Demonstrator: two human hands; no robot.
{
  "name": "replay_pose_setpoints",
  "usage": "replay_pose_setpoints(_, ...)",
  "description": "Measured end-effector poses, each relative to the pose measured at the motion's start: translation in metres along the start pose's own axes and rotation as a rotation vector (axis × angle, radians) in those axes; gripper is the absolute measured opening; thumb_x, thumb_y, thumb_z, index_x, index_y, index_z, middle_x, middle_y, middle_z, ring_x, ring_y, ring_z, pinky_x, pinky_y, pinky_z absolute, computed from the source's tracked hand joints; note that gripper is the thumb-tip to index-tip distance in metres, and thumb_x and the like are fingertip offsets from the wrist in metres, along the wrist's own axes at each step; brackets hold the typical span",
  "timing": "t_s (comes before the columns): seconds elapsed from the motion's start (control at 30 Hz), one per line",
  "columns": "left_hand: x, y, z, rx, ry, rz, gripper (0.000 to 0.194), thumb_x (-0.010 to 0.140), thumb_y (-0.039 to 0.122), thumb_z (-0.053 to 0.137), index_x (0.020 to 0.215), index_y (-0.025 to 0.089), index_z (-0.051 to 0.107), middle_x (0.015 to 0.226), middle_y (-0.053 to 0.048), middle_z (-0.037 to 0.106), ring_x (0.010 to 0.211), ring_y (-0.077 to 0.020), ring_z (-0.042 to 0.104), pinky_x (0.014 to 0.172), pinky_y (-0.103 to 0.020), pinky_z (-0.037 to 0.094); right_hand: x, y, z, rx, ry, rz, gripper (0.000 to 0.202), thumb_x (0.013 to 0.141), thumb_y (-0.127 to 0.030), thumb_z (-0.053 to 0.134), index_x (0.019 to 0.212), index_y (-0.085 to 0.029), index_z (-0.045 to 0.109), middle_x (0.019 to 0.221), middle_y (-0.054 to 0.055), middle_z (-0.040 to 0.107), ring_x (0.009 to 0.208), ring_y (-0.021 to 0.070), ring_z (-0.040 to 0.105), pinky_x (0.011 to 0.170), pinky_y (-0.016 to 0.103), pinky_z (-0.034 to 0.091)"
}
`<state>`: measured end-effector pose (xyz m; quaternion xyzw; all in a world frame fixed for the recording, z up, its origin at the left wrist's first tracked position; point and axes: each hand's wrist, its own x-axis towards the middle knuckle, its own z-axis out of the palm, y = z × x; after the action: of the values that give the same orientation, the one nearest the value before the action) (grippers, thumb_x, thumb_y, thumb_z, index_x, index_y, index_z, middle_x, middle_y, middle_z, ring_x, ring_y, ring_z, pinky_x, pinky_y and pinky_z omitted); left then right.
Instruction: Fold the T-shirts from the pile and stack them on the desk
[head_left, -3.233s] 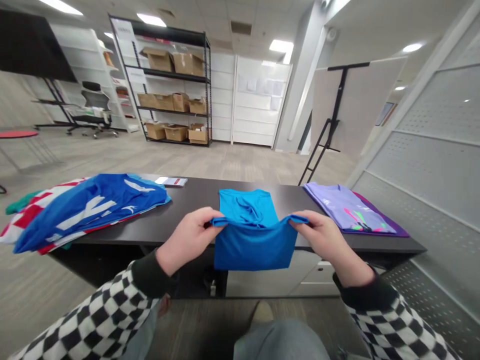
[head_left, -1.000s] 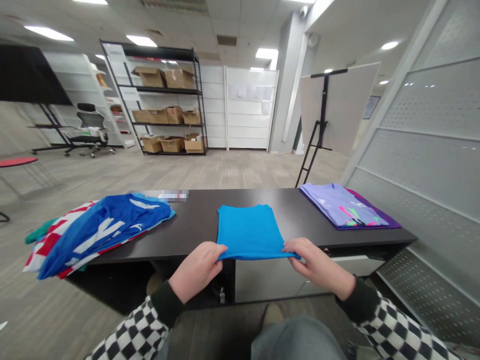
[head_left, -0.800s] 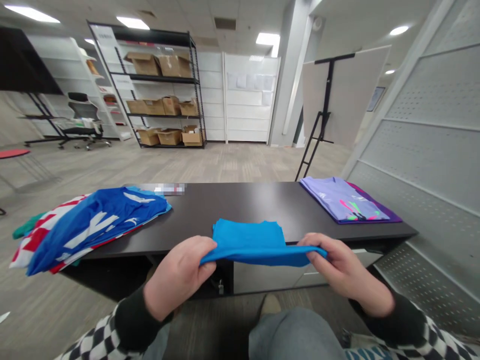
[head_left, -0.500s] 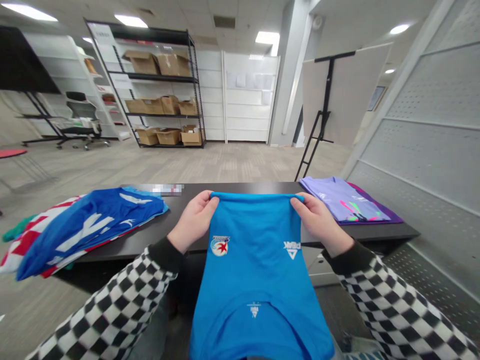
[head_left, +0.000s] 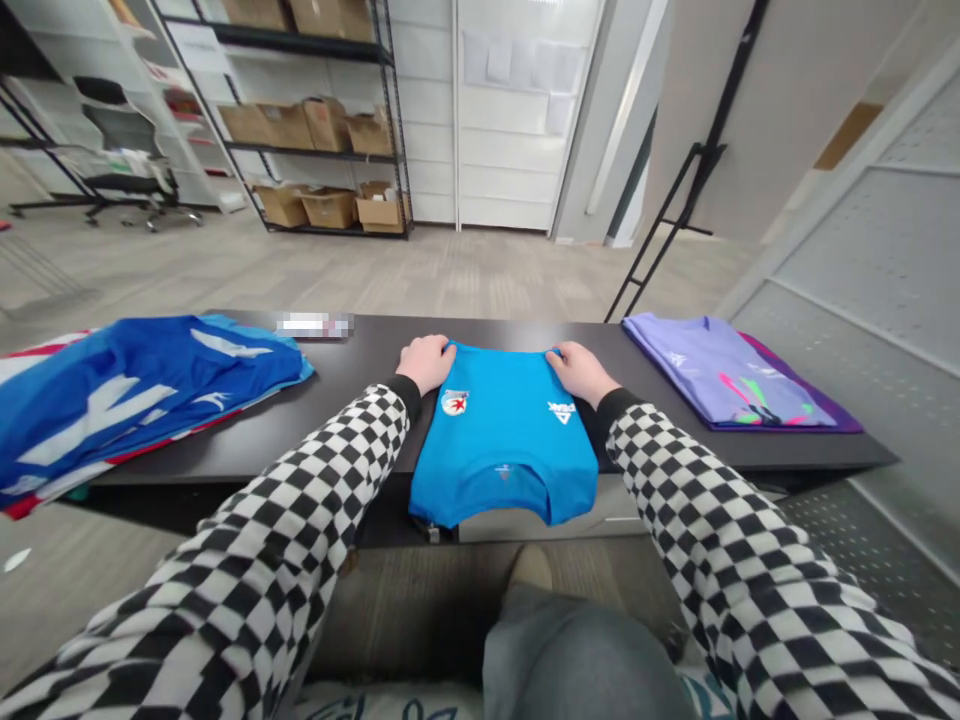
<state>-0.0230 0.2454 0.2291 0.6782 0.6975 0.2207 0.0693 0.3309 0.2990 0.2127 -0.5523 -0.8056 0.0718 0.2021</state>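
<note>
A bright blue shirt [head_left: 506, 420] lies on the dark table [head_left: 360, 400], its neckline toward me and hanging over the front edge. It bears a round badge and a white logo. My left hand [head_left: 425, 363] is closed on the shirt's far left corner, and my right hand [head_left: 583, 372] is closed on its far right corner, thumbs on top of the cloth.
At the left lies a loose pile of shirts [head_left: 150, 390], a darker blue one on top. Folded purple shirts [head_left: 720, 370] rest at the right. A small blurred item [head_left: 315, 325] is near the back edge. Beyond stand shelves with boxes [head_left: 326, 125].
Both hands have moved forward and down with the blue shirt, which was held up closer to me and now rests on the table. The view has tilted downward.
</note>
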Motion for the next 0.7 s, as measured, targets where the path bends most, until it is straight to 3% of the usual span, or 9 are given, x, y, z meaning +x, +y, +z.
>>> replay_pose_setpoints(0.2, 0.023, -0.002, 0.011, -0.028, 0.12, -0.095, 0.032, 0.104, 0.048, 0.072, 0.084, 0.023, 0.07, 0.119, -0.021, 0.073, 0.128, -0.0466, 0.06, 0.117, -0.062, 0.042, 0.033, 0.015, 0.006, -0.083, 0.005, 0.078, 0.033, 0.112, -0.048, 0.063, 0.102, -0.02, 0.077, 0.12, 0.015, 0.077, 0.109, 0.0291, 0.067, 0.099, 0.037, 0.051)
replay_pose_setpoints(0.4, 0.014, -0.002, 0.009, -0.066, 0.177, -0.123, 0.022, 0.105, 0.039, 0.067, 0.09, 0.023, 0.07, 0.123, -0.022, 0.073, 0.127, -0.0453, 0.061, 0.116, -0.063, 0.043, 0.033, 0.001, -0.003, -0.167, 0.059, 0.131, 0.027, 0.113, -0.04, 0.062, 0.113, -0.019, 0.079, 0.129, 0.019, 0.078, 0.121, 0.0342, 0.069, 0.11, 0.045, 0.052)
replay_pose_setpoints(0.53, -0.002, -0.009, -0.001, -0.175, 0.254, -0.171, 0.014, 0.104, 0.027, 0.064, 0.093, 0.024, 0.07, 0.115, -0.016, 0.077, 0.115, -0.0365, 0.068, 0.107, -0.051, 0.052, 0.038, -0.027, -0.007, -0.157, 0.123, -0.187, 0.032, 0.114, -0.039, 0.064, 0.132, -0.016, 0.076, 0.144, 0.021, 0.075, 0.145, 0.0375, 0.061, 0.129, 0.05, 0.042)
replay_pose_setpoints(0.6, -0.011, -0.015, -0.007, -0.321, 0.296, -0.191, 0.012, 0.103, 0.021, 0.062, 0.093, 0.023, 0.069, 0.107, -0.011, 0.077, 0.105, -0.0303, 0.071, 0.1, -0.044, 0.054, 0.047, -0.045, -0.005, -0.101, 0.038, -0.331, 0.038, 0.114, -0.045, 0.066, 0.137, -0.015, 0.075, 0.149, 0.02, 0.074, 0.149, 0.0357, 0.06, 0.131, 0.047, 0.041)
replay_pose_setpoints(0.7, -0.025, -0.021, -0.014, -0.526, 0.356, -0.247, 0.011, 0.1, 0.014, 0.061, 0.097, 0.022, 0.068, 0.099, -0.007, 0.077, 0.094, -0.0244, 0.072, 0.094, -0.038, 0.056, 0.062, -0.067, 0.004, -0.099, -0.166, -0.363, 0.042, 0.115, -0.053, 0.067, 0.133, -0.017, 0.078, 0.144, 0.019, 0.077, 0.134, 0.0334, 0.069, 0.119, 0.042, 0.05)
